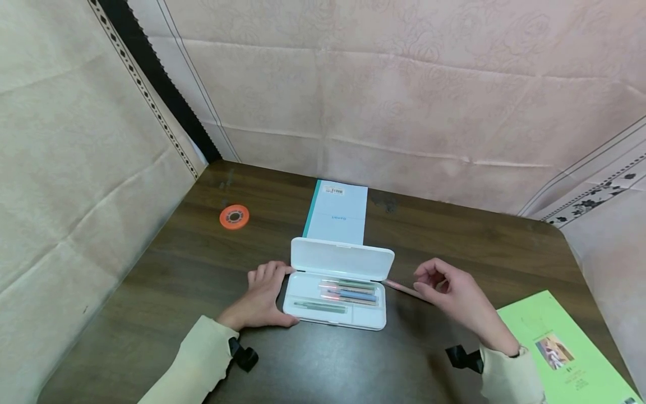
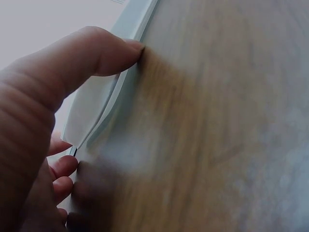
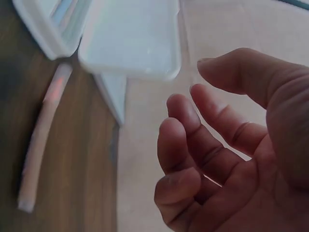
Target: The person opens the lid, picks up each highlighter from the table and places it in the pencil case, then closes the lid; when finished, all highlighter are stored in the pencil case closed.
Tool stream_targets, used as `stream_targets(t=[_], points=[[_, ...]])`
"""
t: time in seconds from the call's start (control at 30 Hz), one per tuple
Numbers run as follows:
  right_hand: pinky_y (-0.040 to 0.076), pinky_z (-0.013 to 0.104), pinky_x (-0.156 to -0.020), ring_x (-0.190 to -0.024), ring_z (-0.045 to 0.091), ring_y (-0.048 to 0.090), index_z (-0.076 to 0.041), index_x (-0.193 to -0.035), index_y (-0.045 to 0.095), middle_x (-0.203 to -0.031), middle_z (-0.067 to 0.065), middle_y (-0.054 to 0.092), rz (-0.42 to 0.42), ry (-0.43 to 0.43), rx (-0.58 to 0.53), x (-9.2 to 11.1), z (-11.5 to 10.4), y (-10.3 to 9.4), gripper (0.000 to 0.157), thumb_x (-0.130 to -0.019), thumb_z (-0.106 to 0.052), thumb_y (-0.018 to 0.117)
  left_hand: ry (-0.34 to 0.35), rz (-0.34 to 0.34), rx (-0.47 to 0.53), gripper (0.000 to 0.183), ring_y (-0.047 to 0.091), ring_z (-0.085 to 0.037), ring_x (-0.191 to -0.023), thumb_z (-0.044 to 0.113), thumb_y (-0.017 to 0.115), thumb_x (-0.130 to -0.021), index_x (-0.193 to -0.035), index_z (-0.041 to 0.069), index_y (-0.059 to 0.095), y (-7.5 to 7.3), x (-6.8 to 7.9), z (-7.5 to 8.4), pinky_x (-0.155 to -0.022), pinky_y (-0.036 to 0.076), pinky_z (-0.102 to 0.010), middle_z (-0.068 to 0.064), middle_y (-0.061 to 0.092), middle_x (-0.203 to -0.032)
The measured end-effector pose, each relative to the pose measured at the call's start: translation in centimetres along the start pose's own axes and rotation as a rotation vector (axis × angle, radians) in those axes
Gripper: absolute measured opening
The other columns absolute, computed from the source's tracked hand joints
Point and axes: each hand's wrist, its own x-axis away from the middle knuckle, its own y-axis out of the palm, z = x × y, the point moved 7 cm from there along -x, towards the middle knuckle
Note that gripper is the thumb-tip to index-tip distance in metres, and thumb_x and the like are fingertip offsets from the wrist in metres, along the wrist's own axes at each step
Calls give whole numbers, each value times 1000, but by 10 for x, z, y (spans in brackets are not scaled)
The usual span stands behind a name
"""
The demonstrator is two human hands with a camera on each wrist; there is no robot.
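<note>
A white pencil case [image 1: 335,322] lies with its lid [image 1: 340,257] raised, several pens [image 1: 350,293] in its wider compartment and a green pen [image 1: 320,307] in the front one. My left hand [image 1: 264,297] holds the case's left end, thumb at the front edge and fingers toward the back. The left wrist view shows the thumb [image 2: 111,53] against the case's side. My right hand [image 1: 451,289] hovers to the right, fingers loosely bent and holding nothing. Below it, a pinkish pen [image 1: 404,289] lies on the table beside the case; the right wrist view shows this pen [image 3: 43,130] apart from the fingers.
A light blue box or booklet [image 1: 337,213] marked with a barcode lies behind the case. At the back left sits an orange ring-shaped roll [image 1: 234,216]. A green book [image 1: 565,348] lies at the right, partly under the right forearm. Cloth [image 1: 393,101] hangs behind the table.
</note>
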Motion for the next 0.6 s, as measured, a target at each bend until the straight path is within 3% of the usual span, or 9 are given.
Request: stream_targets(t=[0.3,0.6], points=[[49,25,-68,-82,14,58,-8,-109,64,-92,2,66,-43,138,11,2,45,3,24,-90,-21,71,3,-1,9,92,34,-30,-118,49,86,-64,-136,11,42,1,0,0,-86,21,-45,-12,41,-133],[45,28,-66,-80,16,56,-9,-105,66,-88,1,65,-54,236,98,9,76,11,18,-89,-17,71,-7,-7,1,93,33,-31,-120,50,85,-64,-137,11,42,2,0,-1,-87,21,-45,-13,41,-134]])
